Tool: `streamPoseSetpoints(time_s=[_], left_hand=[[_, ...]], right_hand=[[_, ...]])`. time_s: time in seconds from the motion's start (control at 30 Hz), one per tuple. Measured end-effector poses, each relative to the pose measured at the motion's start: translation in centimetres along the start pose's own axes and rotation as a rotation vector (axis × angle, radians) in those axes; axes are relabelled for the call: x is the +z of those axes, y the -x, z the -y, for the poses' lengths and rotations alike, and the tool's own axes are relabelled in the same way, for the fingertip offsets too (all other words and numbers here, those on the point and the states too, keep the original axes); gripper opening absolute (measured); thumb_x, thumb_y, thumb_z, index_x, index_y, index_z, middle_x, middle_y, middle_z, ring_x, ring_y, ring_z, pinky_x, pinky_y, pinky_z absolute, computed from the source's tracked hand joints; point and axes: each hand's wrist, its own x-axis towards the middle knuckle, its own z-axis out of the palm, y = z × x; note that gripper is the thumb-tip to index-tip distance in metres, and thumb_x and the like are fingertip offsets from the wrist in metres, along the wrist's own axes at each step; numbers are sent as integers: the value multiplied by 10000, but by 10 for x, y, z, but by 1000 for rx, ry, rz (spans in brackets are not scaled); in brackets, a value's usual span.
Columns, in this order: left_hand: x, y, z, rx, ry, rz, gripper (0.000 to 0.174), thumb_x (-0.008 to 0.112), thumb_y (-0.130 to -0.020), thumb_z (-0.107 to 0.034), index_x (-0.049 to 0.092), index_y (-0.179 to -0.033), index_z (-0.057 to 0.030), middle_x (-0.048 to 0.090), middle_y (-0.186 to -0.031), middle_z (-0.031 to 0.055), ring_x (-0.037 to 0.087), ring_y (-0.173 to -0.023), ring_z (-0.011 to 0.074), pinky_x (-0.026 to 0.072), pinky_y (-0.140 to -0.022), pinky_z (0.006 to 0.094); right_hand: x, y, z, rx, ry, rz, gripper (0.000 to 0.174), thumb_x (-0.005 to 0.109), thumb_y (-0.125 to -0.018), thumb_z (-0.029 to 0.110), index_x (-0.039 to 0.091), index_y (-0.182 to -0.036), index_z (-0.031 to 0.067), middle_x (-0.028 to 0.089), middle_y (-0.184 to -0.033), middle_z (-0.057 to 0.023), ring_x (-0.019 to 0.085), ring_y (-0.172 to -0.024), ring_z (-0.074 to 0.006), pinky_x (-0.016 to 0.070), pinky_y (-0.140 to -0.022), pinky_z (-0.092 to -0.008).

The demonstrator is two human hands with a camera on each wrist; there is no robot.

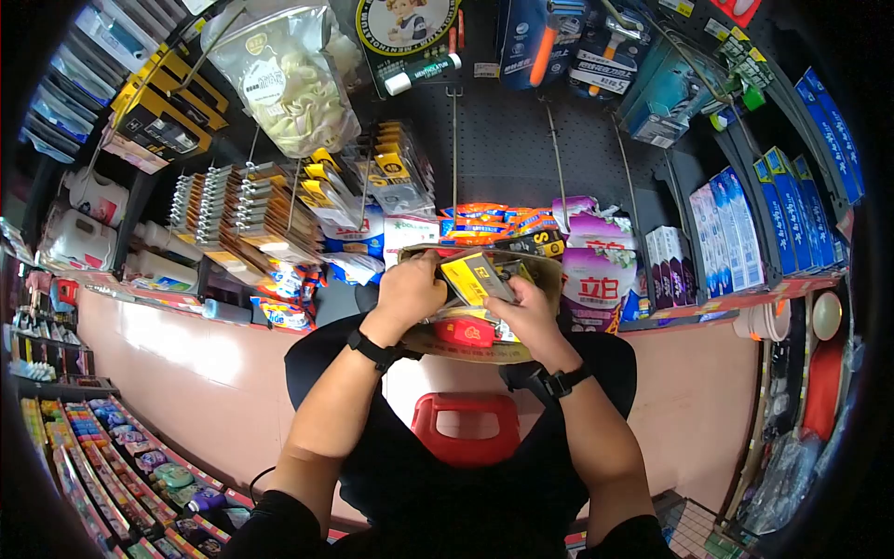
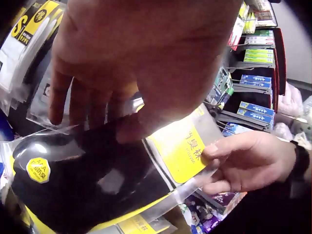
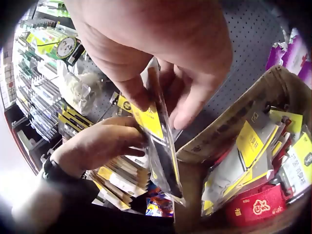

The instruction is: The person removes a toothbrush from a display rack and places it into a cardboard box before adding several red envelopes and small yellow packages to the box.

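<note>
In both wrist views, a clear sock packet point(image 2: 97, 175) with a black sock and yellow label is held up between the two hands. My left hand point(image 1: 410, 291) grips one part of it, thumb across the front; some fingers are hidden behind. My right hand point(image 1: 533, 321) pinches the label end between thumb and fingers. Below the hands is an open cardboard box point(image 3: 234, 117). Inside it lie a grey sock packet point(image 3: 234, 168) with a yellow label, a red packet point(image 3: 258, 207) with gold print and several other packets.
Hooks on a black pegboard point(image 1: 503, 149) rise in front, some with hanging packs such as razors point(image 1: 549, 47). Detergent bags point(image 1: 596, 279) and sock packs point(image 1: 251, 214) fill the shelf behind the box. A red plastic stool point(image 1: 466, 447) is between the person's legs.
</note>
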Motion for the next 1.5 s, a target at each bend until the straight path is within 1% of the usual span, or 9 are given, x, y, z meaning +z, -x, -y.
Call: streamPoseSetpoints(time_s=[0.17, 0.23, 0.27, 0.53, 0.9, 0.97, 1.13, 1.43, 1.5], left_hand=[[8, -3, 3, 78, 8, -218, 387, 639, -830, -234, 575, -1150, -26, 659, -1083, 238, 655, -979, 389, 536, -818, 469], [5, -1, 3, 58, -27, -181, 382, 659, -843, -256, 586, -1151, -44, 660, -1100, 224, 659, -993, 364, 540, -814, 459], [5, 0, 4, 63, -26, -125, 377, 655, -852, -267, 592, -1154, -51, 664, -1092, 220, 664, -983, 360, 542, -809, 461], [-9, 13, 10, 44, -61, 2, 429, 632, -885, -344, 611, -1223, -81, 714, -943, 178, 693, -903, 348, 552, -770, 455], [-11, 18, 17, -1, -34, -3, 379, 620, -895, -361, 636, -1157, -88, 711, -935, 187, 689, -894, 361, 546, -767, 462], [-7, 18, 15, -29, -47, 38, 361, 614, -895, -361, 637, -1131, -89, 710, -933, 189, 689, -883, 365, 547, -756, 466], [1, 16, 3, -34, -72, 64, 336, 608, -862, -314, 630, -1111, -90, 700, -921, 205, 678, -894, 384, 541, -759, 479], [-3, -10, 1, -44, 52, 40, 435, 649, -852, -298, 586, -1215, -67, 699, -1025, 198, 679, -946, 372, 539, -790, 472], [-5, -23, 21, -73, 73, -163, 475, 666, -853, -303, 557, -1245, -60, 681, -1094, 206, 674, -973, 367, 534, -812, 458]], right_hand=[[-5, 0, -8, -6, 179, -190, 515, 742, -830, 171, 517, -1257, -10, 682, -1075, -186, 677, -974, -210, 524, -848, -323], [-5, 1, -1, -283, 726, -431, 647, 725, -845, 95, 391, -1390, -9, 613, -1215, -168, 592, -1132, -225, 483, -942, -333], [-4, 3, 5, -249, 583, -409, 603, 711, -846, 79, 440, -1381, 19, 605, -1218, -162, 558, -1182, -240, 472, -952, -353], [4, -5, 10, -220, 291, -148, 212, 664, -897, 96, 668, -1104, 49, 705, -1046, -69, 675, -953, -170, 517, -786, -301], [27, -51, 74, -269, 269, 246, 202, 624, -935, 113, 643, -1095, -9, 706, -1033, -102, 672, -932, -174, 528, -816, -305], [33, -53, 64, -250, 203, 208, 171, 634, -944, 94, 656, -1094, 15, 698, -982, -42, 643, -868, -101, 519, -777, -272], [38, -40, 54, -477, 572, 225, 225, 585, -883, 197, 654, -1052, 65, 705, -949, -187, 677, -899, -370, 536, -775, -477], [21, -43, 50, -564, 604, 168, 221, 598, -891, 216, 648, -1035, 56, 684, -974, -182, 661, -922, -365, 523, -798, -479], [18, -43, 53, -579, 596, 144, 205, 598, -893, 205, 650, -1035, 68, 680, -979, -168, 658, -927, -361, 522, -815, -468]])
